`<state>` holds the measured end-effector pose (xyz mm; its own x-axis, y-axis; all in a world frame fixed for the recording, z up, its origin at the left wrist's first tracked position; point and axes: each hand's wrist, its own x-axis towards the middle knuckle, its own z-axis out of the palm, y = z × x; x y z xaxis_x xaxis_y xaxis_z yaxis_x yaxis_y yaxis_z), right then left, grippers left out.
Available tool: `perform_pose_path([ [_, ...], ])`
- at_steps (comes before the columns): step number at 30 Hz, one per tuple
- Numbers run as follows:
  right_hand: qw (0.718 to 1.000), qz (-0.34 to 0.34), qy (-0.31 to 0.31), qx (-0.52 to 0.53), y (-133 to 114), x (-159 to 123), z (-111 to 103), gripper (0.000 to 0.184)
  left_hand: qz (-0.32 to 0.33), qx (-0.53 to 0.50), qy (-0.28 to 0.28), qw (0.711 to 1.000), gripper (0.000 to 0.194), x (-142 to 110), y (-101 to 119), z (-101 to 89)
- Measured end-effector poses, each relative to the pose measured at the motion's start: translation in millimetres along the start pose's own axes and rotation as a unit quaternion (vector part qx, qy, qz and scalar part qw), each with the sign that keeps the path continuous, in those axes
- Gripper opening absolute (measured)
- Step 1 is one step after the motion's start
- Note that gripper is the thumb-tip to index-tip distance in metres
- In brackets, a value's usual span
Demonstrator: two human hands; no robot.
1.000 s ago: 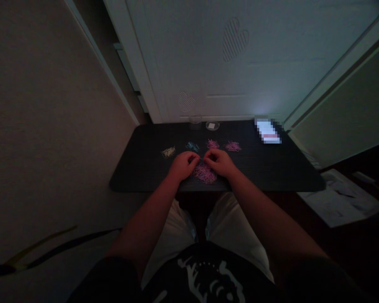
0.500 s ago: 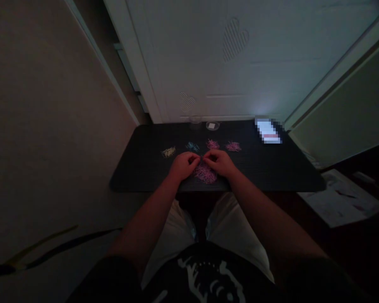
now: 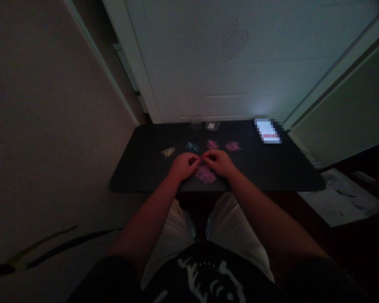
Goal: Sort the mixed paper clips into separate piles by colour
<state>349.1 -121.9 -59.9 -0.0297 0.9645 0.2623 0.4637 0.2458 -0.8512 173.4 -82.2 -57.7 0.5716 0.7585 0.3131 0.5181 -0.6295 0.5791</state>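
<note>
My left hand (image 3: 183, 165) and my right hand (image 3: 219, 162) rest on a dark table (image 3: 139, 168), fingers curled and fingertips nearly meeting above a mixed pile of small pink clips (image 3: 205, 174). What the pinched fingers hold is too small to make out. Beyond the hands lie small sorted heaps: a yellow heap (image 3: 168, 152), a blue heap (image 3: 192, 147), a pink heap (image 3: 212, 144) and a purple heap (image 3: 233, 146).
A lit phone (image 3: 268, 130) lies at the table's back right. A small clear dish (image 3: 212, 125) and a clear cup (image 3: 195, 122) stand at the back edge, by a white door (image 3: 240, 63). Papers (image 3: 341, 200) lie on the floor at right.
The fingertips of both hands have drawn slightly closer together over the pile. Nothing else has moved.
</note>
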Motion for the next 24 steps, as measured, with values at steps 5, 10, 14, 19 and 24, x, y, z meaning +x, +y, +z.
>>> perform_pose_path([
  [5, 1.000, 0.003, 0.003, -0.005, 0.7, -0.3, 0.6, 0.012, -0.011, 0.000, 0.005, 1.000, 0.021, -0.3, 2.4, -1.3],
  [10, 1.000, 0.003, 0.005, -0.025, 1.8, -0.9, 1.2, 0.009, -0.015, -0.010, 0.012, 1.000, 0.019, -0.4, 3.9, -1.8],
  [14, 0.999, -0.009, 0.000, -0.035, 1.8, -1.2, 1.1, 0.007, -0.011, -0.016, 0.017, 1.000, 0.018, -0.7, 3.4, -1.5],
  [19, 0.999, -0.010, -0.010, -0.037, 2.7, -1.0, 1.3, 0.006, -0.007, -0.027, 0.023, 0.999, 0.017, -1.0, 2.8, -1.9],
  [24, 0.997, -0.030, -0.004, -0.074, 3.0, 0.9, 4.3, 0.002, -0.010, -0.024, 0.019, 0.999, 0.016, -0.3, 5.2, -2.8],
])
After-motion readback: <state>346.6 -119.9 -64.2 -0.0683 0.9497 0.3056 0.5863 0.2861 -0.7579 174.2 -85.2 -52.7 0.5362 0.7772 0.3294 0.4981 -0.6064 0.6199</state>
